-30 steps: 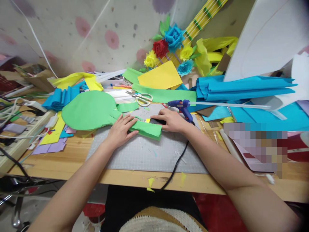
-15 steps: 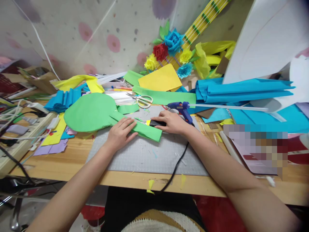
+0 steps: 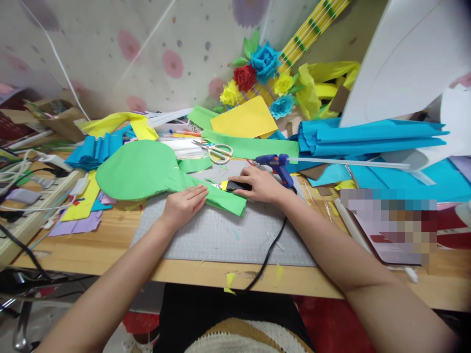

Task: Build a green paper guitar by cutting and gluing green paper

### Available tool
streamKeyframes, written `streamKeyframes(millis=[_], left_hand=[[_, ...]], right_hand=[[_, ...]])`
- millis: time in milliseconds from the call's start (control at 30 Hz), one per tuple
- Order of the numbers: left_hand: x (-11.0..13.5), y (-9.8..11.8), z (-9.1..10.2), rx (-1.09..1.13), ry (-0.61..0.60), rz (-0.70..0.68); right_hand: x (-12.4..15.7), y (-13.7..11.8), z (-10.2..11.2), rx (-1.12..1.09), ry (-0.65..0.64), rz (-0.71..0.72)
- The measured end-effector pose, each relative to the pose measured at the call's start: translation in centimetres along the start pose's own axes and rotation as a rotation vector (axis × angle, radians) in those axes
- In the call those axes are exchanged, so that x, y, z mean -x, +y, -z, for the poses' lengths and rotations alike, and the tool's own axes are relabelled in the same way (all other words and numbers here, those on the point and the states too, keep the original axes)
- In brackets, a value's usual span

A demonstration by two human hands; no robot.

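Note:
A green paper shape point(image 3: 138, 169) with a round head and a long, narrow handle lies across the grey cutting mat point(image 3: 221, 242). My left hand point(image 3: 186, 203) rests flat on the handle, its fingers stretched out and close together. In my right hand point(image 3: 259, 184) is a black and yellow utility knife point(image 3: 237, 186), lying low over the mat by the handle's far edge. The knife's tip points left, towards the fingers of my left hand. Behind it are white-handled scissors point(image 3: 220, 153) and a blue glue gun point(image 3: 275, 164) with a long glue stick in it.
Green strips point(image 3: 253, 145) and yellow paper point(image 3: 245, 117) lie at the back, below paper flowers point(image 3: 265, 63). Folded blue paper point(image 3: 368, 137) is on the right. A black cord point(image 3: 268, 257) crosses the mat, and a power strip point(image 3: 40, 215) runs along the left.
The fingers of my left hand have drawn together from a wider spread. The fold where the handle meets the round head lies differently. My right hand has barely moved.

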State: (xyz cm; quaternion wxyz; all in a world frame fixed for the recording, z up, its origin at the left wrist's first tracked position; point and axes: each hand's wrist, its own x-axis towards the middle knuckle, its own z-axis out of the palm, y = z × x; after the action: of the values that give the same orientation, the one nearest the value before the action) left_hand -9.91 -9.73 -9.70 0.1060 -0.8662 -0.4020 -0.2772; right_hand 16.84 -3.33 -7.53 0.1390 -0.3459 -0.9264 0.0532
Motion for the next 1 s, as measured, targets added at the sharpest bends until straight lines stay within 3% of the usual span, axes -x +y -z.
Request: streamKeyframes(millis=[267,1000], left_hand=[[0.2,-0.1,-0.1,-0.013,0.03,-0.025],[0.1,-0.1,-0.1,-0.072,0.065,-0.087]], right_hand=[[0.4,1.3,-0.2,-0.061,-0.014,-0.019],[-0.9,0.8,-0.4,-0.047,-0.005,-0.003]])
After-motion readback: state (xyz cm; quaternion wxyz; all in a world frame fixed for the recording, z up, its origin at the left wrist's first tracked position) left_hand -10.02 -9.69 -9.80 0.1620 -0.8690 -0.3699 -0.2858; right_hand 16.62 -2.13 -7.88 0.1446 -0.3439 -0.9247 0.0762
